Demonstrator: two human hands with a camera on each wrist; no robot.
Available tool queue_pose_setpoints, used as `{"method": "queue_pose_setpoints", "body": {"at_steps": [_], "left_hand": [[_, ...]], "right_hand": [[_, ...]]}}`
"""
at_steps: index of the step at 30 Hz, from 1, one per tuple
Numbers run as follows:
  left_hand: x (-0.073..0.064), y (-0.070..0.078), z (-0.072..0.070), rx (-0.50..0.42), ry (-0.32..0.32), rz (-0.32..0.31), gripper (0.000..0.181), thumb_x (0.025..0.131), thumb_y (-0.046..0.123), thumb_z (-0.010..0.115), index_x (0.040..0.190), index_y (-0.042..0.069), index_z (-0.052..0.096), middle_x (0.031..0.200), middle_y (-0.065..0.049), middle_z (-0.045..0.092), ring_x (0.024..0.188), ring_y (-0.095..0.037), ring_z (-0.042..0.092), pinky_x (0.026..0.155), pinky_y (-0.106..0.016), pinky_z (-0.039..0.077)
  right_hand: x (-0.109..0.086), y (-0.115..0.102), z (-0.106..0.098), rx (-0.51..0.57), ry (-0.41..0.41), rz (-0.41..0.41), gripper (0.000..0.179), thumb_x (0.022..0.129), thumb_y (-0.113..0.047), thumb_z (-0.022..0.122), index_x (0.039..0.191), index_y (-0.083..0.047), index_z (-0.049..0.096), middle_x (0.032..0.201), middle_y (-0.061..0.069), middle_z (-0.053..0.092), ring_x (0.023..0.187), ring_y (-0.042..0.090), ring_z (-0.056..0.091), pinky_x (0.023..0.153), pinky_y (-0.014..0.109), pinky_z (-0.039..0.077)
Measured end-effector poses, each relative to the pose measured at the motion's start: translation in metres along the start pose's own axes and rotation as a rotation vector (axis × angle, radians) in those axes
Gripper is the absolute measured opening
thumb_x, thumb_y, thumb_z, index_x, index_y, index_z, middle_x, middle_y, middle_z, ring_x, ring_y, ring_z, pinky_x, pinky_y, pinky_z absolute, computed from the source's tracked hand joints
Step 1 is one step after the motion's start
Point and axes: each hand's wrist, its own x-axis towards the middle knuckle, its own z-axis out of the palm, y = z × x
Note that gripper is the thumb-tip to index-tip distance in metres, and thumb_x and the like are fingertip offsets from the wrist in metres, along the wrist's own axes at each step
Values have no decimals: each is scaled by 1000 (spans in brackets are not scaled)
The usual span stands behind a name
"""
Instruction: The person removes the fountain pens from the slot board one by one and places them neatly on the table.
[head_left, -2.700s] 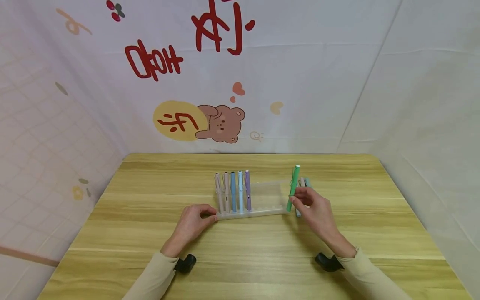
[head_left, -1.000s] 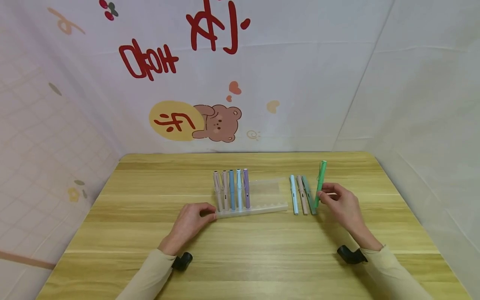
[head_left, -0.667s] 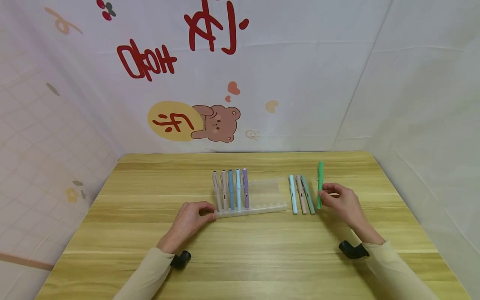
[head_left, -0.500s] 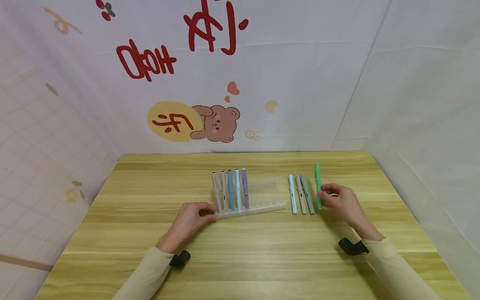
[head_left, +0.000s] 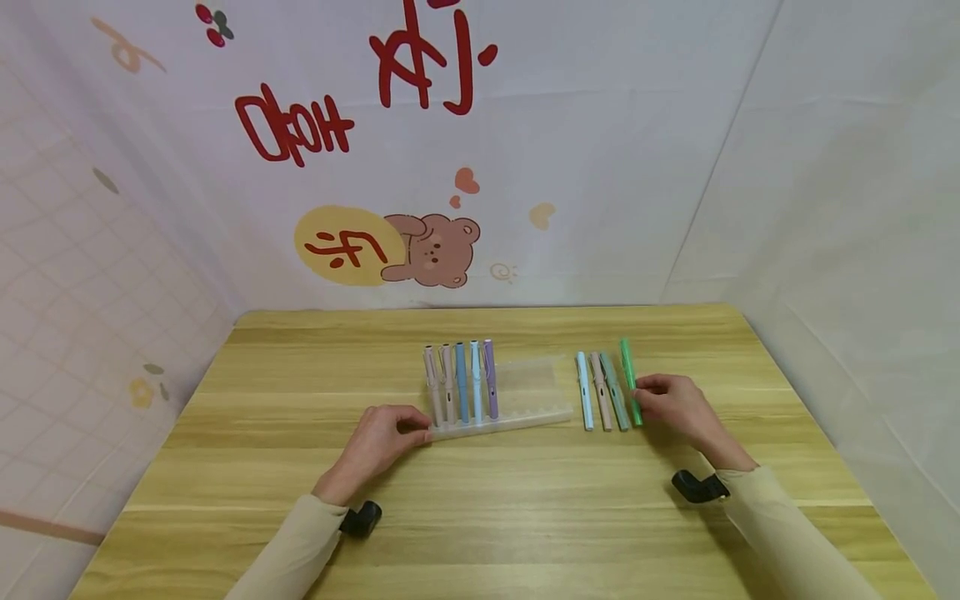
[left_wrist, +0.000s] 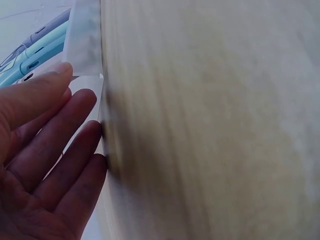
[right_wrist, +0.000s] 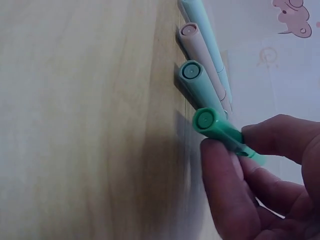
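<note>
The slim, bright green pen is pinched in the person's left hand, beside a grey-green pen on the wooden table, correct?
Wrong hand: the right wrist view shows the slim, bright green pen pinched in the right hand, beside the grey-green pen on the wooden table.

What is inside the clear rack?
The clear rack holds two beige pens, a blue pen, a light-blue pen and a purple pen. Its front rail hides their tips.

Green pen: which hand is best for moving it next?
Probably the right hand: it pinches the green pen, close beside the three loose pens. The left hand is farther off, at the left end of the clear rack.
</note>
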Motion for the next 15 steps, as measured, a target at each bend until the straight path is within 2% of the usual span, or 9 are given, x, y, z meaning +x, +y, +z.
{"method": "queue_pose_setpoints", "body": {"at_steps": [9,15], "left_hand": [[1,0,0,2,-10,8,6,89,15,83,95,17,81,94,8,76,90,-11,68,83,-37,55],[1,1,0,-1,-13,-1,6,89,14,83,94,17,81,94,8,76,88,-10,67,82,-35,54]], "right_hand": [[4,0,-3,-6,-37,55,45,103,-15,62,131,19,57,117,32,68,94,27,74,76,35,61],[8,-2,-6,-70,-45,70,42,102,-17,63,127,17,62,114,28,71,92,24,73,76,35,61]]}}
